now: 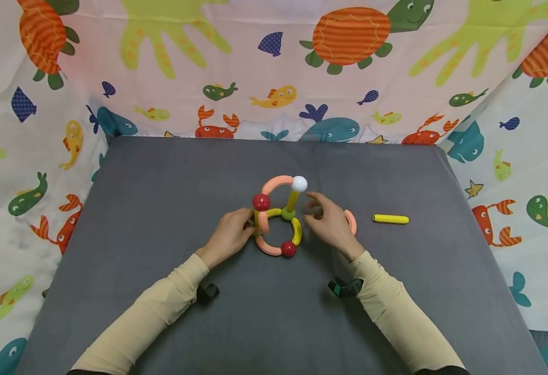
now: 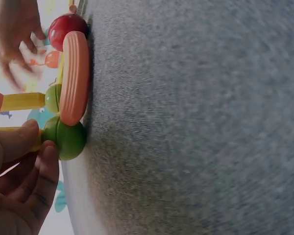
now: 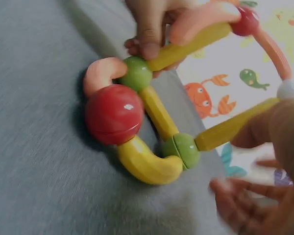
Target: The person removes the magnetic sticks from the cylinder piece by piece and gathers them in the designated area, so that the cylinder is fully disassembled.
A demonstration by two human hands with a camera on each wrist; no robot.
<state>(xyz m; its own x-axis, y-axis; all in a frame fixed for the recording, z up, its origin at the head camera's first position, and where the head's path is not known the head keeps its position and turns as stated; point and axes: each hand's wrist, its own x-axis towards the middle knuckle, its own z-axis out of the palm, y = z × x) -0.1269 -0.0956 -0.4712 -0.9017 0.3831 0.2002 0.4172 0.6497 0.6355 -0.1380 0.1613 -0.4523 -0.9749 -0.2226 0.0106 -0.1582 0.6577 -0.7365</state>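
On grey cloth [image 1: 170, 177], a looped, multicoloured ball-and-rod structure [image 1: 288, 214]

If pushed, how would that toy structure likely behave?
The toy structure would probably move as one piece, since its parts look joined. It may tip, as a yellow stick holds the white ball high. Its lower red ball, joined to neighbours, likely won't roll.
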